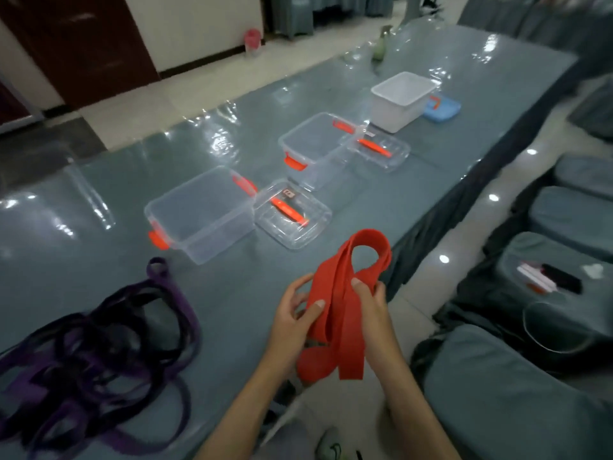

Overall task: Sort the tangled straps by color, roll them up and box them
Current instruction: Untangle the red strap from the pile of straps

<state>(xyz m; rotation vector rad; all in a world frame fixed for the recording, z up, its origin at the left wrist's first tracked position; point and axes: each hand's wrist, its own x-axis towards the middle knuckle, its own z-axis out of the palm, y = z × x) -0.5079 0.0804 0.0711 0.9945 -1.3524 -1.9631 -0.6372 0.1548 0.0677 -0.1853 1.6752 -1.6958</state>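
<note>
We clamp both hands, left hand [293, 318] and right hand [370, 305], on the red strap [345, 307], its folded length pointing up-frame toward the nearest clear box [202, 214].

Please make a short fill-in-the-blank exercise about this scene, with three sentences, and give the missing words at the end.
1. Both hands, the left hand and the right hand, hold a folded strap of ____ color.
2. The tangled pile of straps on the table is black and ____.
3. The nearest clear box has its lid lying ____ it.

Missing words: red; purple; beside
</note>
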